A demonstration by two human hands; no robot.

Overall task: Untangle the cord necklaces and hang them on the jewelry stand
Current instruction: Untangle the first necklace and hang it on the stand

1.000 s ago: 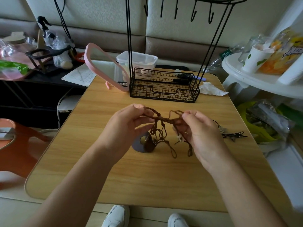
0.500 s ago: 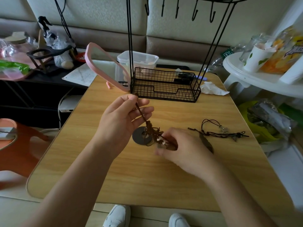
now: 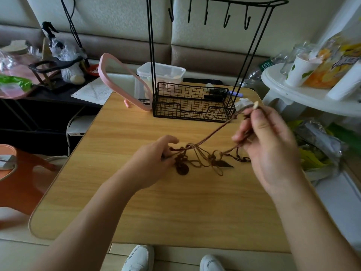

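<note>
Left hand (image 3: 154,161): my fingers (image 3: 170,140) are curled, pinching the left end of the tangled brown cords (image 3: 203,159), which lie on the worktop (image 3: 175,212) in front of the stand (image 3: 195,98). Right hand (image 3: 269,153): raised near the stand's right front corner, fingers pinching one strand (image 3: 214,133) that runs taut up from the tangle, with a pale bead (image 3: 255,105) at my fingertips. Disc pendant (image 3: 182,170) and dark leaf pendant (image 3: 224,164) lie flat among the cords.

A lived-in home room. A padded sofa back (image 3: 214,53) stands behind the low wooden table (image 3: 156,202). Snack bags (image 3: 332,61) crowd a white side table (image 3: 304,96).
</note>
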